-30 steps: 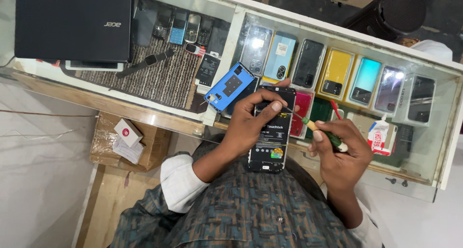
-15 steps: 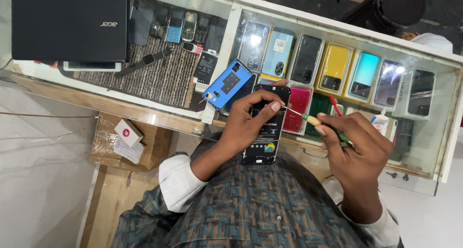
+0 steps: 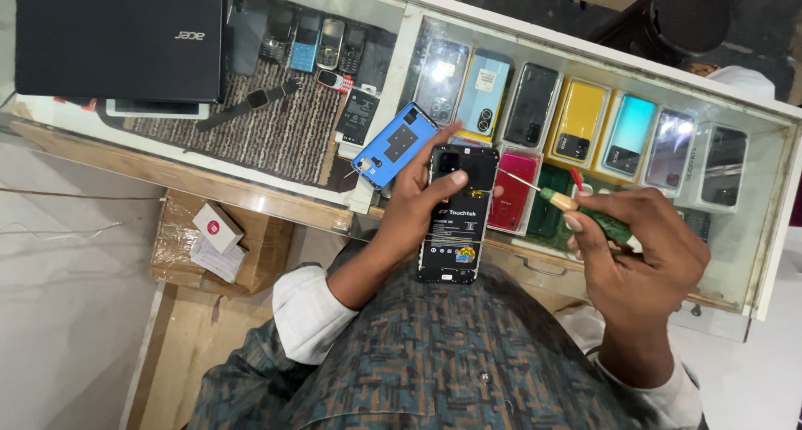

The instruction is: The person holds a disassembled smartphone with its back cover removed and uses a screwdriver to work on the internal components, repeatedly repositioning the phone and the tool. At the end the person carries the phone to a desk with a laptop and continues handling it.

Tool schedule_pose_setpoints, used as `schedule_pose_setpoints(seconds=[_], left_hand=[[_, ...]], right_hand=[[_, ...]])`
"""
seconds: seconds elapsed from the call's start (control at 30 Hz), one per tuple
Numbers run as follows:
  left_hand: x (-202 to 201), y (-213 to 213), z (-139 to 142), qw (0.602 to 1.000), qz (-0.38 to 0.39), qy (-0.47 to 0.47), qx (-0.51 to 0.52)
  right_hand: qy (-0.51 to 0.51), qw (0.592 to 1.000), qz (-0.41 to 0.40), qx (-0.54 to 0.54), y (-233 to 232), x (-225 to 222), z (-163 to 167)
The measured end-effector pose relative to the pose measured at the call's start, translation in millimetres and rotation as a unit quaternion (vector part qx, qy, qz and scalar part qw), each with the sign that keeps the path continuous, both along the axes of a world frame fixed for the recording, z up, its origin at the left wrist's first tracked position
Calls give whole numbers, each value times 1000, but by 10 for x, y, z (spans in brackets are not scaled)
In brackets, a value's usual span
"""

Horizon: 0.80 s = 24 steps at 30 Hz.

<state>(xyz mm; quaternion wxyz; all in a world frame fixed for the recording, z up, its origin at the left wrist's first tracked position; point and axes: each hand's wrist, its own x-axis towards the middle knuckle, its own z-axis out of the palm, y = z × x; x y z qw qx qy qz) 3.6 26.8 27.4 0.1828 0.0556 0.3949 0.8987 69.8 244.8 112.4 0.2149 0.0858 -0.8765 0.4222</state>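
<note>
Holding opened phone in left hand
Right hand clamped on screwdriver, tip at phone's upper edge

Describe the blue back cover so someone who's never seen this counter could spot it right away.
Start at the glass display counter. Beside the left hand holding the opened phone lies the blue back cover, inner side up, tilted. It alone lies loose atop the glass.

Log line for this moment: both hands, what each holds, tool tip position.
left hand: holds opened phone | right hand: grips green-handled screwdriver | tip: at phone's upper right edge | blue back cover: on glass counter
</note>
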Motion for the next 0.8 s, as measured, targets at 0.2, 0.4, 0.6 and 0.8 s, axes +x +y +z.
schedule_pose_setpoints(seconds=[0.2,0.4,0.6,0.8], left_hand=[[2,37,-30,998,0,-41,-37],[87,47,16,985,51,73,-146],[113,70,41,979,63,83,-176],[131,83,65,972,69,96,-204]], right_hand=[[1,998,4,65,-163,-74,131],[31,991,16,125,-287,-124,177],[32,991,19,130,-300,-114,181],[18,991,17,129,-292,-108,178]])
